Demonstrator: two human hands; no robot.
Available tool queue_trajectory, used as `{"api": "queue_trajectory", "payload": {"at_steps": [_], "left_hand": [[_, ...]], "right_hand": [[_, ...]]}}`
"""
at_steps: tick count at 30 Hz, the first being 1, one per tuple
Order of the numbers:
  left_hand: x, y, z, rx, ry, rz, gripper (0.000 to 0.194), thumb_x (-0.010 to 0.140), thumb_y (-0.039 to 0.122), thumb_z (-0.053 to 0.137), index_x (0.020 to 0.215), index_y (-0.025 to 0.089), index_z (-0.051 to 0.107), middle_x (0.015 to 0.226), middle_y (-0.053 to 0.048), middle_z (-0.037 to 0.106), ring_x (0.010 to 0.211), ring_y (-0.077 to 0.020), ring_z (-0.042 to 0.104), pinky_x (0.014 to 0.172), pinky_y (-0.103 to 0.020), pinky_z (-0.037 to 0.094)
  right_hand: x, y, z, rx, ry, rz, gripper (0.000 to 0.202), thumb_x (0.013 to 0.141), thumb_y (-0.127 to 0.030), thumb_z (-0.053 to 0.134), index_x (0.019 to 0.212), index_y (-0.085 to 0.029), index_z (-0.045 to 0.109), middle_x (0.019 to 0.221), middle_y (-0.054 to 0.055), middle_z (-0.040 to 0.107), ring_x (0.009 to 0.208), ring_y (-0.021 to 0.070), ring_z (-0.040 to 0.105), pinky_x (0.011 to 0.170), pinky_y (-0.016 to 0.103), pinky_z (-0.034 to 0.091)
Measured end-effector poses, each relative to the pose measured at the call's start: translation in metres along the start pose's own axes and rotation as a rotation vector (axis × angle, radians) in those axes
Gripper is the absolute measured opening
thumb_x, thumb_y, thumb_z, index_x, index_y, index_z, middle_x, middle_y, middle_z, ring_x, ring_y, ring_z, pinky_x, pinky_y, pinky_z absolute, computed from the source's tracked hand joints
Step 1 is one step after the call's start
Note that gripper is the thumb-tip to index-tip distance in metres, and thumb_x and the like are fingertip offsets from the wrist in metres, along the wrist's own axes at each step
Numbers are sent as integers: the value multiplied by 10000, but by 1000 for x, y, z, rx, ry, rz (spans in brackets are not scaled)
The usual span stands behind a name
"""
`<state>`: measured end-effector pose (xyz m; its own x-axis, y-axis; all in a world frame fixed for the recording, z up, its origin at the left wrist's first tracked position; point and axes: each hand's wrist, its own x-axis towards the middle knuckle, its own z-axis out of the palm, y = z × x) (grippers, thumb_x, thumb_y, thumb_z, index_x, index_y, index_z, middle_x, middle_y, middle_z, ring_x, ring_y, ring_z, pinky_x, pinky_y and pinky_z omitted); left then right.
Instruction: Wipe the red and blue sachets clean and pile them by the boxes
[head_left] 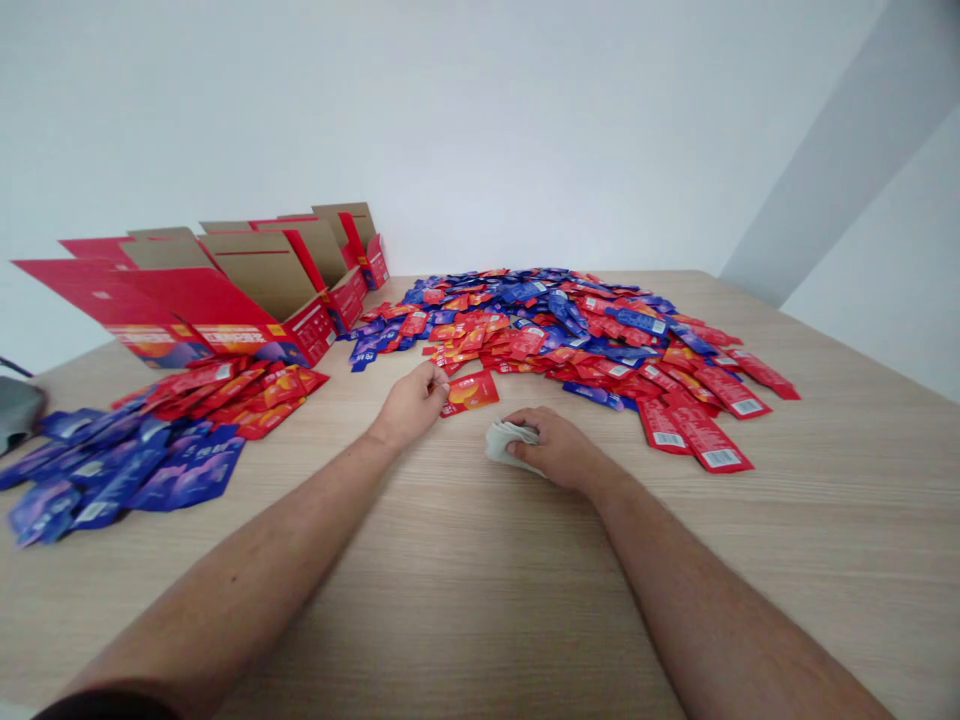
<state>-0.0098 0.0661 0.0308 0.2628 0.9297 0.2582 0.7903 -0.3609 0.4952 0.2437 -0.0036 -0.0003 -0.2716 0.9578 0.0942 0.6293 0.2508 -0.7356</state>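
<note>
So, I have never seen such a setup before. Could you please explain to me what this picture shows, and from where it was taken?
Gladly. There is no machine here: you see a person's two bare hands, taken by a camera worn on that person's head, looking forward and down.

The left hand is at the left edge of a single red-and-orange packet; whether it grips it is hard to tell. The right hand holds a pale, layered bundle, whose exact nature is unclear.

On the wooden table, a large heap of red and blue packets lies beyond the hands. To the left are smaller groups of red packets and blue packets, with open red cardboard boxes behind them.
</note>
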Motion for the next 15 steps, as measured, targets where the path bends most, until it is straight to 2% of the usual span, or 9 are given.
{"api": "queue_trajectory", "payload": {"at_steps": [4, 8, 11, 13, 15], "left_hand": [[-30, -5, -15, -25, -155, -22, 143, 923, 269, 484, 929, 197, 607, 818, -20, 659, 752, -187, 599, 701, -298, 454], [-45, -2, -21, -64, -464, 79, 117, 876, 210, 549, 888, 188, 664, 756, 19, 666, 688, -148, 601, 657, -254, 459], [-46, 11, -15, -76, -645, 189, 153, 831, 127, 583, 885, 193, 710, 761, 35, 698, 692, -135, 629, 668, -237, 473], [-46, 23, -5, -69, -685, 261, 169, 825, 110, 608, 900, 199, 731, 804, 23, 722, 745, -150, 654, 712, -250, 490], [-47, 35, 5, -67, -669, 320, 184, 851, 121, 626, 962, 200, 749, 930, -13, 757, 893, -186, 686, 836, -288, 516]], "right_hand": [[-5, 5, -18, 9, -130, 52, 332, 773, -213, 777, 1105, -211, 789, 1074, 61, 810, 962, 251, 714, 890, 352, 523], [-10, 14, -31, 37, -187, 126, 333, 783, -282, 760, 1110, -224, 766, 1013, 31, 819, 867, 229, 721, 767, 321, 532], [-12, 18, -35, 65, -181, 170, 374, 806, -350, 736, 1159, -224, 735, 1015, 24, 809, 828, 212, 707, 694, 299, 516], [-13, 18, -34, 85, -172, 193, 403, 811, -378, 725, 1182, -220, 721, 1004, 26, 798, 804, 207, 694, 667, 295, 508], [-14, 18, -33, 103, -164, 209, 421, 809, -395, 719, 1189, -216, 714, 980, 27, 785, 780, 203, 680, 641, 291, 500]]}}
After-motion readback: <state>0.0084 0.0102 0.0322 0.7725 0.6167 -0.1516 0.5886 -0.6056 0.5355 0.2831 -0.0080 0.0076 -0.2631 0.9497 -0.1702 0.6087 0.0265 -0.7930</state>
